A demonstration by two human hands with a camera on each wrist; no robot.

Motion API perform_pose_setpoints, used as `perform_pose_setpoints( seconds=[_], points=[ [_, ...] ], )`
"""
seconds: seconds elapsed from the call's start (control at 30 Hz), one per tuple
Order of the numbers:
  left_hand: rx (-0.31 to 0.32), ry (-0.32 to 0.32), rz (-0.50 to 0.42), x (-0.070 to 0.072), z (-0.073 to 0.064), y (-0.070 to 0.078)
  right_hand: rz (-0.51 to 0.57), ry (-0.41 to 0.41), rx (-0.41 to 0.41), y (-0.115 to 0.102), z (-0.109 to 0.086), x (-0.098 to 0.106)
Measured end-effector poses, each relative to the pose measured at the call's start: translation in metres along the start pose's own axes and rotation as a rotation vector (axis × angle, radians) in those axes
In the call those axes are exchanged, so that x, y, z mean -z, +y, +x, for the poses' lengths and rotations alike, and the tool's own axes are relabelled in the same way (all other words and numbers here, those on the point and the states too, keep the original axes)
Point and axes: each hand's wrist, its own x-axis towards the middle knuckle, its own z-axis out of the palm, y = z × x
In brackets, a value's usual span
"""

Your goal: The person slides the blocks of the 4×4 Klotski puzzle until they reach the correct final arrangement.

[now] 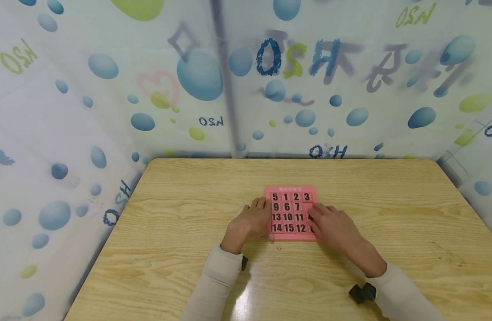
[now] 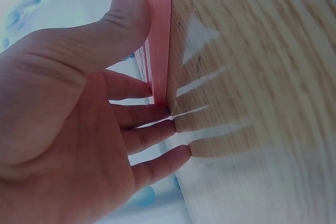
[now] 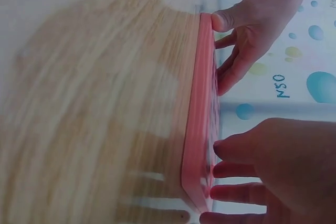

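Note:
A pink number slide puzzle (image 1: 287, 217) lies flat on the wooden table, its tiles marked with black numerals. The top row reads 5, 1, 2, 3; a gap shows to the right of the 7 tile (image 1: 297, 207). My left hand (image 1: 251, 219) holds the frame's left side, thumb at the near-left corner, fingers along the edge. In the left wrist view those fingers (image 2: 157, 124) reach down to the tabletop. My right hand (image 1: 335, 226) lies over the puzzle's right side, fingers mostly straight, fingertips at the right column. It partly hides the lower two tiles there.
The wooden table (image 1: 182, 205) extends to both sides of the puzzle. Behind it and at the sides hangs a white covering (image 1: 262, 107) printed with blue and green drops. A dark wrist device (image 1: 362, 293) sits by the right sleeve.

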Motion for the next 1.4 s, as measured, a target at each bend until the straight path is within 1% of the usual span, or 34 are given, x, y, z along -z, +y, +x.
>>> perform_pose_setpoints(
  seconds=[0.17, 0.4, 0.6, 0.97, 1.4],
  points=[
    [0.009, -0.01, -0.004, 0.001, 0.0, 0.0, -0.007, 0.004, 0.018, -0.004, -0.008, 0.008],
    [0.015, -0.02, -0.009, 0.0, 0.0, 0.0, -0.022, -0.063, 0.028, -0.011, -0.014, 0.015],
    [0.01, -0.018, -0.023, -0.001, 0.0, 0.0, -0.015, -0.085, 0.012, -0.014, -0.014, 0.014],
    [0.014, -0.02, -0.03, 0.0, -0.001, 0.0, -0.029, -0.057, -0.001, -0.013, -0.011, 0.01],
    [0.017, -0.023, -0.021, 0.0, -0.001, 0.001, -0.009, -0.064, -0.01, -0.01, -0.005, 0.008]
  ],
)
